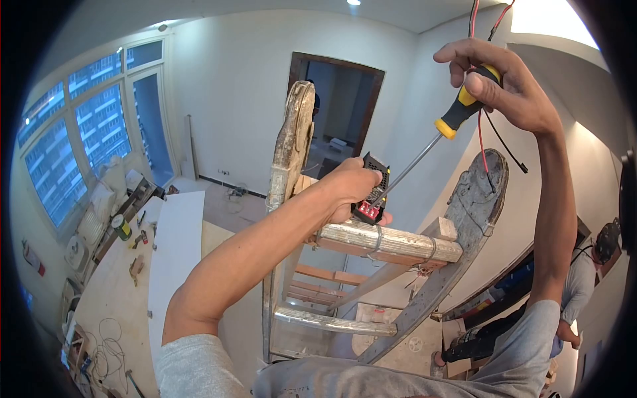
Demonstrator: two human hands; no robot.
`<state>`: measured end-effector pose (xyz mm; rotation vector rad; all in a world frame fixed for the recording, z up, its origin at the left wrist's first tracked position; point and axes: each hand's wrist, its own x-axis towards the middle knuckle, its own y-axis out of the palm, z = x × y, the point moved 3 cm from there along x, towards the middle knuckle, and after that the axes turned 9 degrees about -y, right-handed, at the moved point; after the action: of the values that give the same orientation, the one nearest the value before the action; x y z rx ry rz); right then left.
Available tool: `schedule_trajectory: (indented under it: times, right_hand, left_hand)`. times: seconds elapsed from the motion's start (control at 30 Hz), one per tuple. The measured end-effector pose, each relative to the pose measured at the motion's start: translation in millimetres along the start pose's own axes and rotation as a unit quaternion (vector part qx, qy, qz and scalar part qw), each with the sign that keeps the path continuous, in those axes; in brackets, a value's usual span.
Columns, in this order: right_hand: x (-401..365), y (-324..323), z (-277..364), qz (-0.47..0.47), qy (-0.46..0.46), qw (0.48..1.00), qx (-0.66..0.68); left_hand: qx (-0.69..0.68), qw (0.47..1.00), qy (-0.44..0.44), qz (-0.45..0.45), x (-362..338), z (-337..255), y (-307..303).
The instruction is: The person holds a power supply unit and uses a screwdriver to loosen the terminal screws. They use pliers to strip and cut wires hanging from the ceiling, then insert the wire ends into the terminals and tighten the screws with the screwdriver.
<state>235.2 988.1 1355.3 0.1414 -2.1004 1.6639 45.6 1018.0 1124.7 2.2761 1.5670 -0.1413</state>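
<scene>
My left hand (pixel 355 182) grips a small black perforated power supply (pixel 377 174) just above the top rung of a wooden ladder (pixel 371 242). Red terminals (pixel 369 210) show at its lower end. Higher up on the right, my right hand (pixel 511 83) is closed round the yellow and black handle of a screwdriver (pixel 458 113). The shaft slants down to the left, its tip at or close to the terminals; contact is not clear. Red and black wires (pixel 492 126) hang past my right hand, their lower ends loose near the right ladder post.
White boards and a long work surface (pixel 123 285) with tools and cable lie below left, by windows (pixel 79 119). A doorway (pixel 338 99) opens in the far wall, with a partly hidden person. At lower right, another person (pixel 577 292) is beside shelving. Wires (pixel 474 20) come down from the ceiling.
</scene>
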Motion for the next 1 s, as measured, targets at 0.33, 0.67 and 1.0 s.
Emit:
schedule_trajectory:
  times: [0.33, 0.67, 1.0]
  right_hand:
    - [-2, -1, 6, -0.019, -0.063, 0.998, 0.0]
    - [1, -3, 14, -0.019, -0.126, 0.99, 0.06]
    - [-1, -4, 18, 0.0, -0.086, 0.994, 0.072]
  left_hand:
    - [0.002, 1.0, -0.002, 0.003, 0, -1, 0]
    - [-0.002, 1.0, 0.0, 0.008, 3, 0, -1]
    - [0.002, 1.0, 0.004, 0.007, -1, -1, 0]
